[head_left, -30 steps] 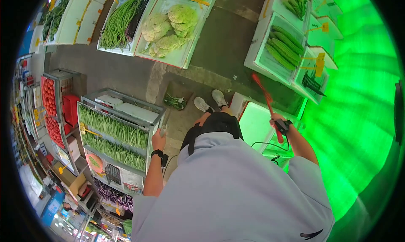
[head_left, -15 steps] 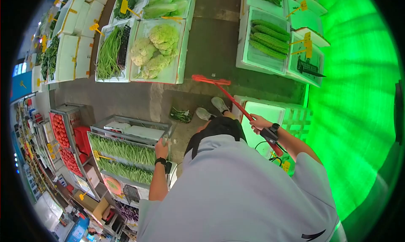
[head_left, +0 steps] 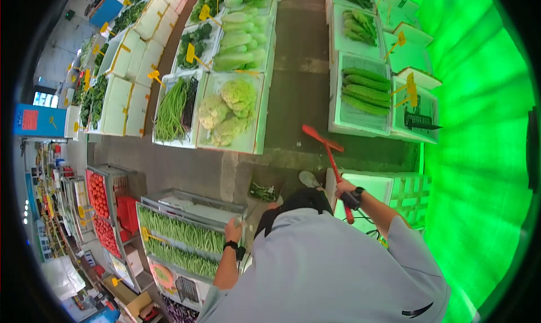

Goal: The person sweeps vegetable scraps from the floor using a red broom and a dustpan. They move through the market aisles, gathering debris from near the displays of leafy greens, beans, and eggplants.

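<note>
Right hand [head_left: 346, 190]: gripped red tool [head_left: 335, 165], pointing towards eleven o'clock. Left hand [head_left: 233, 232]: grip could not be told. Greens [head_left: 263, 192]: lay untouched.

I count two hands in my view, one left hand [head_left: 234, 231] and one right hand [head_left: 344, 189], with two dark wristbands [head_left: 230, 244], one to each wrist. I make it one red long-handled tool [head_left: 333, 162], three cauliflower heads [head_left: 238, 95], two bands of green beans [head_left: 183, 230] in the rack, two trays of tomatoes [head_left: 98, 194], one red crate [head_left: 129, 215], one leafy bunch [head_left: 263, 192] on the floor and one green drape [head_left: 479, 137]. I get four or five ridged gourds [head_left: 366, 92]; they overlap, so I can't settle which. The yellow tags [head_left: 401, 39] are several, some too small for me to count.
</note>
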Available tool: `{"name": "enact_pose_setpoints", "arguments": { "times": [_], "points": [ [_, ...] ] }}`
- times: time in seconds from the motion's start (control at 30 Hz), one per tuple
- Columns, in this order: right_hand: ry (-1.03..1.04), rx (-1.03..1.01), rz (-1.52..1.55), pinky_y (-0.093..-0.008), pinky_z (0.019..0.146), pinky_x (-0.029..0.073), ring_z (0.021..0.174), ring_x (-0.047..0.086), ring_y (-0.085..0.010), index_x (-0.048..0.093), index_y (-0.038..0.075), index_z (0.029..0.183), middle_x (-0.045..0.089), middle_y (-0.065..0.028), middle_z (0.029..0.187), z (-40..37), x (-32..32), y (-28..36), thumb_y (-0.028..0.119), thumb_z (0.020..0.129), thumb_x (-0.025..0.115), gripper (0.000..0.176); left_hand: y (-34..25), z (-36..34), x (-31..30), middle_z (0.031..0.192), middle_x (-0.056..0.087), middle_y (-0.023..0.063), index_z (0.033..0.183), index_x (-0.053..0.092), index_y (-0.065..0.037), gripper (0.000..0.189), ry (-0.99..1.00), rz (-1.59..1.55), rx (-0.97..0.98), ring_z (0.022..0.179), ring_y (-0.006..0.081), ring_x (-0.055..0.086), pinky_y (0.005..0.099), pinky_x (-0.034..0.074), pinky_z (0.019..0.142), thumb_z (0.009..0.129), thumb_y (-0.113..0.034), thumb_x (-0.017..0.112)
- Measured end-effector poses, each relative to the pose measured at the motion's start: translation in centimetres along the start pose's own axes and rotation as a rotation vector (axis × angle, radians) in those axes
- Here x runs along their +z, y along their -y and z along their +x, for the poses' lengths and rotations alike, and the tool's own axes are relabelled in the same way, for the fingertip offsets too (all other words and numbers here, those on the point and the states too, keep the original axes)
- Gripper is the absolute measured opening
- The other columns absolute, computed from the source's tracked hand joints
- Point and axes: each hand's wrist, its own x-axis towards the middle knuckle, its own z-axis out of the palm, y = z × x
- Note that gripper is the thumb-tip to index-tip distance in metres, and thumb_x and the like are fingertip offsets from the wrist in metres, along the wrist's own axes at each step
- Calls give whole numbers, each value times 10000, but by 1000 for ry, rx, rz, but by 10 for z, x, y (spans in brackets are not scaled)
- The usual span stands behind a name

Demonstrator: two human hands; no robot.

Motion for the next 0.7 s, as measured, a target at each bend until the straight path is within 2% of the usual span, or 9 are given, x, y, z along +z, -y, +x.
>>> {"name": "enact_pose_setpoints", "arguments": {
  "times": [0.07,0.17,0.23,0.27,0.33,0.4,0.5,0.63,0.7],
  "points": [
    [51,-274,-583,-387,436,430,540,574,-221,546,74,937,546,-93,655,47,14,-35,65,718,654,245,1,5,-10,941,653,238,1028,617,-42,304,19,-17,3,936,481,580,519,474,758,817,-240,709],
    [137,-268,-744,-430,541,469,639,607,-291,659,71,896,606,-156,745,48,84,-8,248,791,633,207,25,15,-14,932,655,228,1015,613,-52,291,16,-22,24,931,480,579,524,469,751,821,-248,707],
    [303,-72,-213,-416,538,466,629,578,-273,658,89,923,593,-143,756,53,114,-5,274,849,602,207,44,22,-22,935,657,221,1011,612,-56,281,60,-18,39,935,477,577,526,465,746,827,-249,701],
    [423,123,403,-387,499,449,586,538,-232,620,108,965,559,-109,737,51,124,-18,239,884,578,159,49,20,-22,935,658,219,1007,612,-59,273,77,-24,55,937,473,579,525,466,746,829,-247,699],
    [407,304,990,-317,441,414,532,463,-155,539,140,1019,488,-48,707,28,143,-23,177,933,537,94,57,21,-34,934,659,214,998,611,-65,258,116,-15,84,941,465,584,524,468,746,831,-244,695],
    [200,281,914,-235,401,376,513,394,-81,454,165,1045,413,6,686,-44,162,21,122,961,502,107,78,18,-39,941,663,215,1039,622,-74,272,141,-3,91,938,453,596,524,474,756,835,-243,684],
    [64,297,1113,-154,371,311,487,355,-32,429,198,1150,422,13,699,-136,201,63,73,975,479,220,81,29,-49,956,668,215,1078,629,-82,294,177,10,115,936,450,602,526,476,770,839,-247,677],
    [-31,232,1124,-167,384,330,501,385,-52,421,171,1057,440,1,714,-176,219,38,94,973,479,128,93,44,-53,964,669,222,1095,634,-87,312,166,77,196,939,454,603,533,476,792,837,-258,678],
    [3,248,1285,-165,389,352,494,375,-41,443,139,1042,432,12,704,-172,215,11,110,987,470,68,90,48,-58,956,668,230,1093,634,-90,317,193,106,197,933,460,604,540,476,801,823,-251,678]
  ]
}}
